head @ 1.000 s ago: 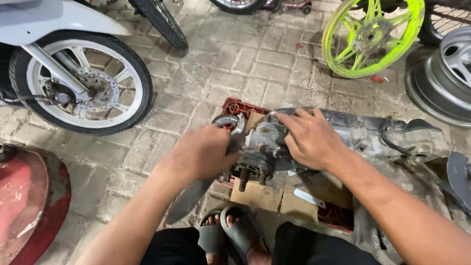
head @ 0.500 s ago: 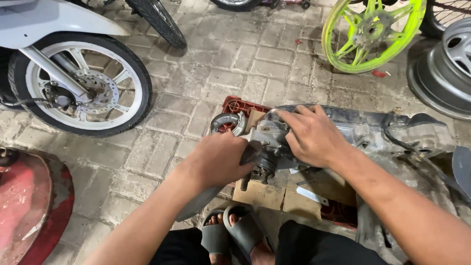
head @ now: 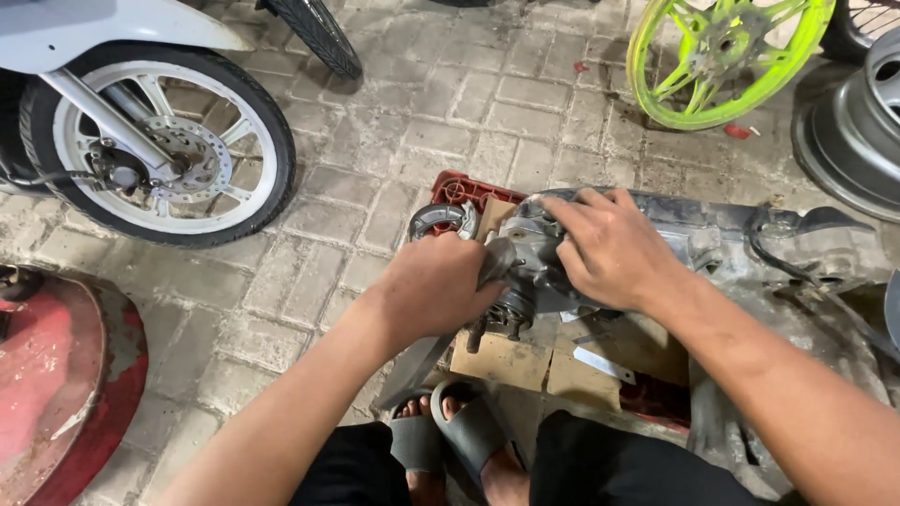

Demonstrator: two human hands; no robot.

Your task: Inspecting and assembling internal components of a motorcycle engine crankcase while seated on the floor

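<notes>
A grey, greasy scooter engine block [head: 694, 239] lies across a red crate [head: 461, 191] lined with cardboard [head: 506, 361] on the brick paving. My right hand [head: 609, 245] rests on top of the engine's left end, fingers spread and pressing down on the casing. My left hand [head: 439, 292] is closed around a grey part [head: 497, 262] at the engine's left end, just above a small gear and shaft [head: 502, 323]. A round metal piece [head: 439, 221] sits in the crate just left of the engine.
A white scooter's front wheel [head: 155, 155] with a disc brake stands at the left. A lime-green spoked rim [head: 727, 56] and a grey rim [head: 858, 126] lie at the back right. A red round drum [head: 56, 375] is at the near left. My sandalled feet [head: 450, 440] are below the crate.
My left hand has slid right and closer to the engine's end, closing on the grey part. My right hand has stayed on the casing.
</notes>
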